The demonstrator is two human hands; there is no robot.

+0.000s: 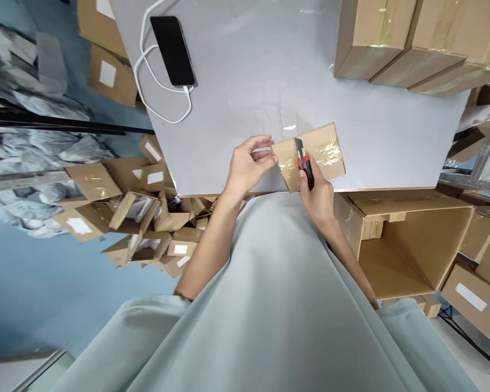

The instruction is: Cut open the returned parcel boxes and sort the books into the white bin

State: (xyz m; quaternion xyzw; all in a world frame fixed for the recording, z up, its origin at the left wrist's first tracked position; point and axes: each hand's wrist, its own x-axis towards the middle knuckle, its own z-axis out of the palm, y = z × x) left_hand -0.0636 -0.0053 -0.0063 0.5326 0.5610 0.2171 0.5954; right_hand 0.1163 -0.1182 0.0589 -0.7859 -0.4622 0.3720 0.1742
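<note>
A small cardboard box with shiny clear tape lies slightly turned near the front edge of the grey-white table. My right hand is closed around a red and black utility knife, its dark blade out and pointing away from me over the taped top. Whether the blade touches the tape, I cannot tell. At the left end of the box, my left hand has its thumb and curved fingers against the edge, holding the corner.
Upper left, a black phone lies on the table with a white cable. Taped cartons stand at the back right. A big open carton sits below the table's right side. Opened boxes pile up at left.
</note>
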